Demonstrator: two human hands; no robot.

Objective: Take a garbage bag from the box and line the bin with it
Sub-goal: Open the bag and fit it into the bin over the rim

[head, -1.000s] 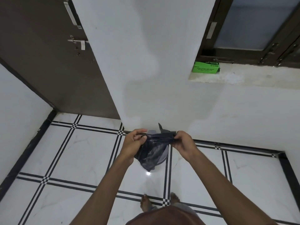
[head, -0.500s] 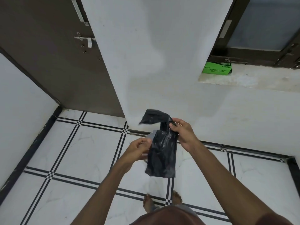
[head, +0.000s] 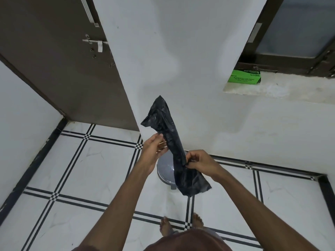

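Nearest the camera, two bare feet (head: 181,226) stood on the tiled floor (head: 101,169), at about 6 o'clock from the bin. Above them two hands worked one black garbage bag (head: 174,147). The right hand (head: 201,163) pinched the bag's lower part between curled fingers (head: 192,160), while the left hand (head: 154,147), at 10 o'clock from the right, held the upper part, its fingers closed lightly round the film. The bag ran as a twisted strip from 11 o'clock down to 5 o'clock, unopened, directly over the single grey bin (head: 164,171), which stood on the floor at the foot of the wall.

The likely trouble was the thin film: its layers might cling so the mouth stayed shut, or a hard tug could tear it. A loose pinch might drop it beside the bin. The bin's lid appeared closed, so it would block lining until lifted.

Farthest, at 2 o'clock, one green box (head: 244,77) sat on the window ledge (head: 290,89).
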